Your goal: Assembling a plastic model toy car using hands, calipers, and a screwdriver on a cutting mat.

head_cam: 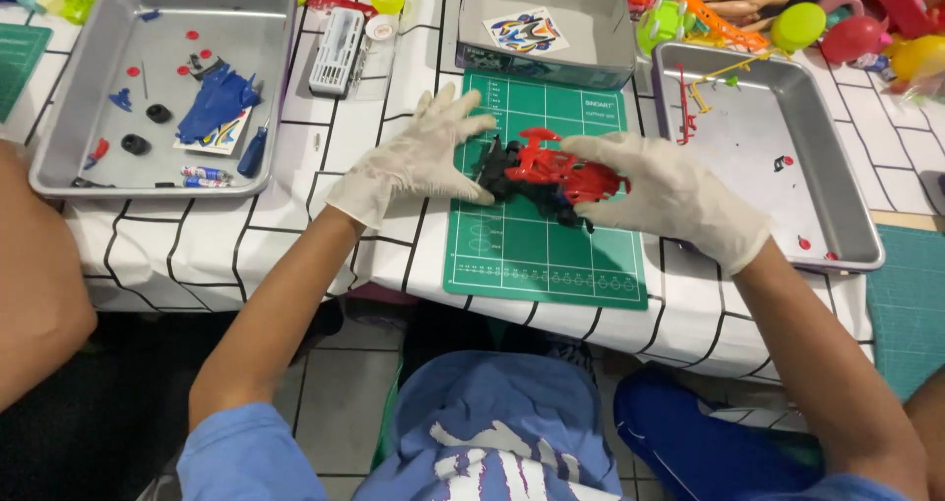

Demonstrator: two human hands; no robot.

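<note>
Both gloved hands, left hand (pixel 418 156) and right hand (pixel 669 196), grip a red-and-black model car (pixel 546 174) above the green cutting mat (pixel 541 255).

Two gloved hands (pixel 418 161), one red-and-black model car (pixel 546 176), three metal trays (pixel 59 156), one green cutting mat (pixel 541 255)

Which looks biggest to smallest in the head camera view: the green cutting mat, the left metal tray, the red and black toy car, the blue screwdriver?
1. Left metal tray
2. Green cutting mat, partly covered, so close to the tray
3. Red and black toy car
4. Blue screwdriver
</note>
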